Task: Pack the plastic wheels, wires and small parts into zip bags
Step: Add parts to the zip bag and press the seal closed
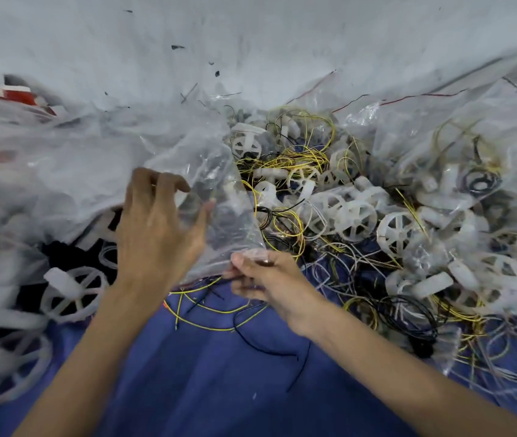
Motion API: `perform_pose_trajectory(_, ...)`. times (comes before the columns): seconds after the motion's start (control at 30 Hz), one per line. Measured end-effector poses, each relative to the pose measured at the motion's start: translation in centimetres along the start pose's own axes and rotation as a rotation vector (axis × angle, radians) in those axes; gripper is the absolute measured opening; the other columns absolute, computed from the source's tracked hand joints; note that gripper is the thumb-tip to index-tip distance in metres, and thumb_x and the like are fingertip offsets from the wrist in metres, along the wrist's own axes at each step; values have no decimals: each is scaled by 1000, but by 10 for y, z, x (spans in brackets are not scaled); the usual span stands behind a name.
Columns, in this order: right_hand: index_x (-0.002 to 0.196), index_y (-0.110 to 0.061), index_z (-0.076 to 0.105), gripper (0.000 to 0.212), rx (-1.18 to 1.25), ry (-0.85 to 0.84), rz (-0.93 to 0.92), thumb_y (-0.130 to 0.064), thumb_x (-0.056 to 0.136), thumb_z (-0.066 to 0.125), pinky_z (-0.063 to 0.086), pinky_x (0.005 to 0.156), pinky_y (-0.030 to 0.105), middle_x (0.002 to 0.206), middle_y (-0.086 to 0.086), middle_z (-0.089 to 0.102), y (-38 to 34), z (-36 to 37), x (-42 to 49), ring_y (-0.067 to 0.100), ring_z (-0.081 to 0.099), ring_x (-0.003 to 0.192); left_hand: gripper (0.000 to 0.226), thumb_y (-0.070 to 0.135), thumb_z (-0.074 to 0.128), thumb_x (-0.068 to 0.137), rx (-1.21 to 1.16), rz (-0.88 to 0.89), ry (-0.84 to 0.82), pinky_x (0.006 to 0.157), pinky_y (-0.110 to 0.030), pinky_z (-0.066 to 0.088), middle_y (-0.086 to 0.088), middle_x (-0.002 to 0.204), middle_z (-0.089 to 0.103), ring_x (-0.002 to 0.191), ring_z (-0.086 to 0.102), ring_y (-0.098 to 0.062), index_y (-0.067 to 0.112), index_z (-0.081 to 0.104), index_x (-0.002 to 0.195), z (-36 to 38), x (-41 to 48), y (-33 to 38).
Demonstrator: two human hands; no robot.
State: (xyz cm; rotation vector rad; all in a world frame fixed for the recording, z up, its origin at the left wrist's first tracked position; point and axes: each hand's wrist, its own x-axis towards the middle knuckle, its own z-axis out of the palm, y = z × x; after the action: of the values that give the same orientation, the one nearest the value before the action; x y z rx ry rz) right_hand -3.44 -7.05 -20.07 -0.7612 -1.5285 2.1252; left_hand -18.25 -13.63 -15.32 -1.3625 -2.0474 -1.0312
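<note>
The left hand [156, 225] grips the side of a clear bag [222, 190], and the right hand [266, 279] pinches its lower corner. Wheels [356, 220] and wires [301, 156] lie heaped just beyond, on a blue cloth [219, 373].

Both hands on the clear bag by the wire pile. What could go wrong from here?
1. The right hand only pinches a corner of the zip bag while the left hand grips its side; the film could slip free.
2. Tangled yellow wires lie beside the bag's edge and may snag, dragging plastic wheels along.
3. Whether the bag's mouth is sealed cannot be seen, so contents might spill.
</note>
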Motion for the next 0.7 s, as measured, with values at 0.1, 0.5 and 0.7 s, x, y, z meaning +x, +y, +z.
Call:
perform_pose_trajectory(0.1,68,-16,71,21,23,7,33,-17,87,61,53,58,20,65,-3,67,-3,-19,5,6,60,53,48,66,45,79,-27,202,-394,68,-31,45,3,89,56,83,59,-22,20,57,86,-3,-20,11)
perform_pose_trajectory(0.5,82,-15,57,24,-220,125,-68,-38,87,62,54,60,22,63,-5,60,-63,-26,15,6,60,56,32,31,62,83,-103,126,-408,57,-32,40,-1,60,54,64,54,-24,18,47,58,32,11,41)
perform_pose_trajectory(0.7,78,-17,54,15,42,-68,-51,-15,93,51,52,55,18,66,-5,61,-66,-30,8,4,61,58,42,41,75,71,-631,-62,-688,40,-10,27,7,36,49,37,37,-1,20,50,44,16,22,46)
